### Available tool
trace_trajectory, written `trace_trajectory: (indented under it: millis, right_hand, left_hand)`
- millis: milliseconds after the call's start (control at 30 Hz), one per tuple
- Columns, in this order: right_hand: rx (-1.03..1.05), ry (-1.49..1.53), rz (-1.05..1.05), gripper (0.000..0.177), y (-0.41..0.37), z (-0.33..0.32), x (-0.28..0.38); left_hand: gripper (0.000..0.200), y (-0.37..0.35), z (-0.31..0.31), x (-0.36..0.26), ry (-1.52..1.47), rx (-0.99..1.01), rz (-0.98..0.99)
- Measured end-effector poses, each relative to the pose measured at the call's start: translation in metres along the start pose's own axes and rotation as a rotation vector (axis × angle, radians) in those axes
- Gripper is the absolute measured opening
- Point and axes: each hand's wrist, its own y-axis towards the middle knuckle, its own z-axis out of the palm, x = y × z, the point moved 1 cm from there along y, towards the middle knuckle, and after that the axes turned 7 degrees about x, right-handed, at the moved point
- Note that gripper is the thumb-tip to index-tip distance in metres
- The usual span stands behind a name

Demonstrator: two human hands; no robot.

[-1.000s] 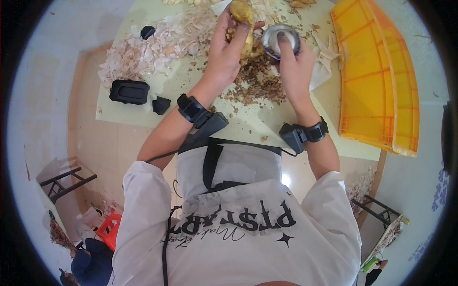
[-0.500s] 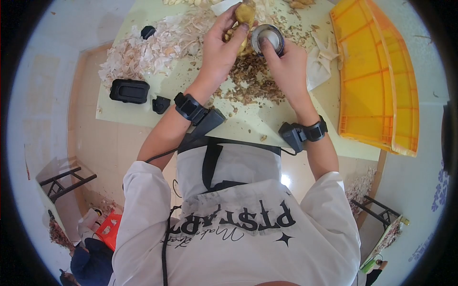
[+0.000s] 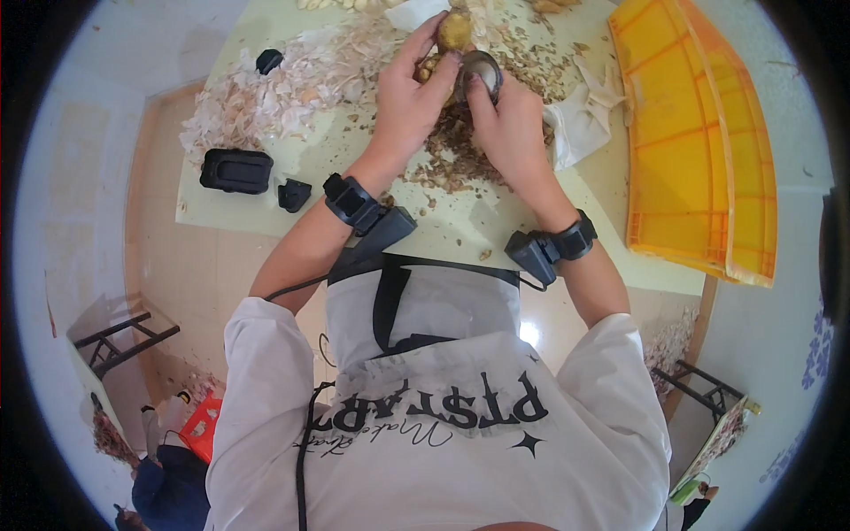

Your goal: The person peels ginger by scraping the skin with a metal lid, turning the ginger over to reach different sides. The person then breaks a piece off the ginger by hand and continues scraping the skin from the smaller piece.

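Note:
My left hand (image 3: 410,97) is closed around a knobbly yellow-brown piece of ginger (image 3: 454,34), one rounded lobe sticking up past the fingers. Pinched in my right hand (image 3: 509,128) is a round metal lid (image 3: 482,73) with a dark rim and a pale inside, the thumb pressed into its hollow. Its edge is up against the ginger's right side, or very near; the exact contact is hidden by the fingers. Under both hands, brown peel scraps (image 3: 456,164) lie scattered over the pale table (image 3: 443,221).
Papery pale peelings (image 3: 248,111) heap on the left. Nearer the front are a black tray-like case (image 3: 236,171) and a small black piece (image 3: 294,195). A yellow crate (image 3: 677,142) borders the right side, beside crumpled white paper (image 3: 580,128). Another person (image 3: 168,487) is at lower left.
My right hand has moved left with the lid, which has turned more edge-on towards the ginger. My left hand keeps nearly the same place, with the ginger slightly turned.

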Motion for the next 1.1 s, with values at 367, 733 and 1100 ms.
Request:
trace_trajectory:
  millis: [367,733,1100]
  right_hand:
    - [0.183,0.812,0.466,0.027,0.003,-0.002,-0.014]
    - [0.073,0.495,0.458,0.028,0.004,-0.006,-0.008]
    - [-0.024,0.163,0.319,0.028,0.006,-0.004,-0.026]
  left_hand:
    - [0.045,0.001,0.001,-0.004,-0.364,0.021,-0.188]
    - [0.045,0.001,0.003,0.006,-0.195,-0.02,-0.118]
    - [0.045,0.0,-0.002,0.009,-0.138,0.046,-0.333]
